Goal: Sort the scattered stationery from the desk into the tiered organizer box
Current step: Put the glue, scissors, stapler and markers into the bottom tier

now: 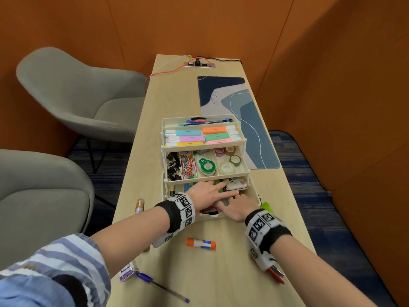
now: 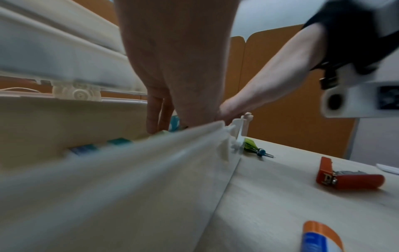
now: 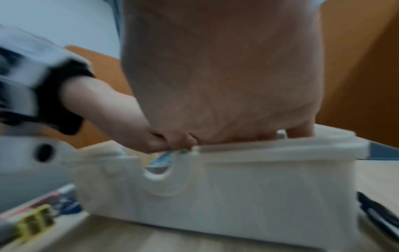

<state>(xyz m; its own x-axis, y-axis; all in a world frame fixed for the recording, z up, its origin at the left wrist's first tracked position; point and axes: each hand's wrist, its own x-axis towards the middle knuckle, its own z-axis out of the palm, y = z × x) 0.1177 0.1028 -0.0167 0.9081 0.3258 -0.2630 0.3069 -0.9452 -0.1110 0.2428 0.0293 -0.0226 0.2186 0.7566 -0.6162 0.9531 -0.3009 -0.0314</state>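
The cream tiered organizer (image 1: pixel 194 179) stands mid-desk with its three trays fanned open. Highlighters fill the top tray; clips and tape rolls fill the middle one. Both hands reach into the bottom tray. My left hand (image 1: pixel 223 187) lies with straight fingers on the contents, beside a white case (image 1: pixel 236 185). My right hand (image 1: pixel 228 201) bends its fingers down into the tray, their tips hidden. The wrist views show the box wall (image 2: pixel 129 187) (image 3: pixel 237 187) hiding the fingertips. On the desk lie an orange-capped glue stick (image 1: pixel 201 243) and a purple pen (image 1: pixel 162 286).
A second glue stick (image 1: pixel 139 205) lies left of the box and a small purple box (image 1: pixel 126 271) at the desk's near left edge. A red stapler (image 2: pixel 349 180) lies under my right wrist, a green item (image 2: pixel 250 145) beside the box. A blue mat (image 1: pixel 243 120) covers the far right.
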